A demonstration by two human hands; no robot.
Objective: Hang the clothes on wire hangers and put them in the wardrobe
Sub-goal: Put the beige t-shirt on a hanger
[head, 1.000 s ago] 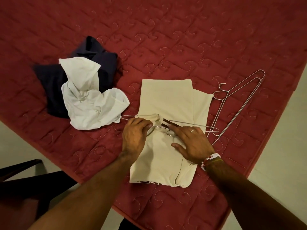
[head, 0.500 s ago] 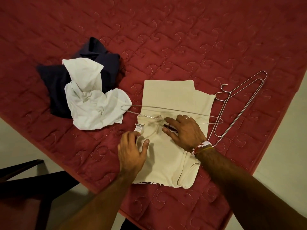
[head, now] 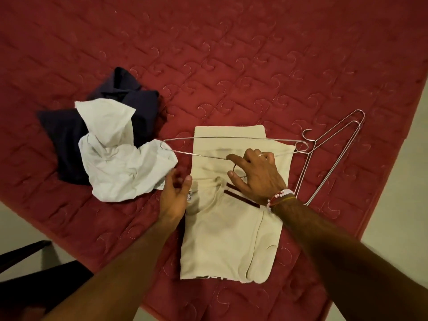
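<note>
Cream shirt (head: 222,239) lies folded flat on the red quilted bedspread (head: 231,54), towards its near corner, collar facing up. Your right hand (head: 257,177) grips a wire hanger (head: 231,137) at the hook, fingers curled round the neck, and the long bar lies crosswise over the shirt's far half. Its left tip reaches over the crumpled white garment (head: 125,167). Your left hand (head: 174,195) is at the collar's left edge by the label. It is blurred, fingers loosely bent, and I cannot tell if it pinches cloth. Navy garment (head: 69,144) sits under the white one, near the left edge. Two spare hangers (head: 315,142) lie stacked by the right edge.
</note>
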